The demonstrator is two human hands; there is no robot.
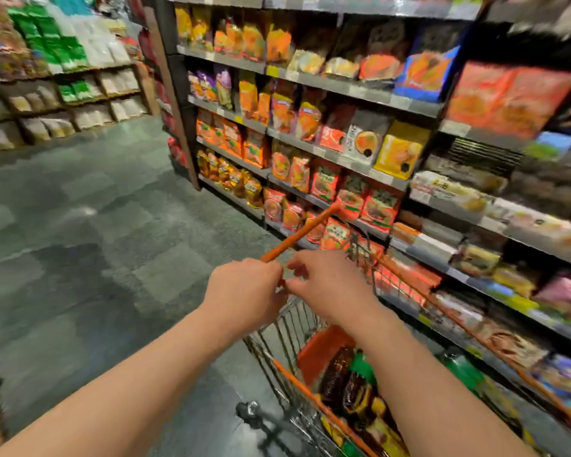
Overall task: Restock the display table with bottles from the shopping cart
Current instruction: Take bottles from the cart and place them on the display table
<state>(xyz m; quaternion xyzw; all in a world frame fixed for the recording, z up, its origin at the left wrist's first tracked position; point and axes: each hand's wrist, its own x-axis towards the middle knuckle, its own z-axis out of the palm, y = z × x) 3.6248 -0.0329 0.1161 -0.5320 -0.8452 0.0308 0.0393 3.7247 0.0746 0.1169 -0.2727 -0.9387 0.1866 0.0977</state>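
Note:
The wire shopping cart (290, 328) with orange trim stands in front of me, close to the shelves on the right. Its orange handle (300, 230) slants up to the right. My left hand (244, 291) grips the handle's lower end. Right beside it, my right hand (327, 285) curls its fingers at the same end of the handle, fingertips nearly meeting the left hand's. Inside the cart lie dark bottles (338, 374) with yellow labels and a green bottle (361, 366), partly hidden by my right forearm. No display table is in view.
Tall shelves (343, 153) packed with orange and red packets run along the right, very near the cart's side. Grey tiled floor (89, 232) opens to the left and ahead. More shelves (63, 94) with bagged goods stand at the far left.

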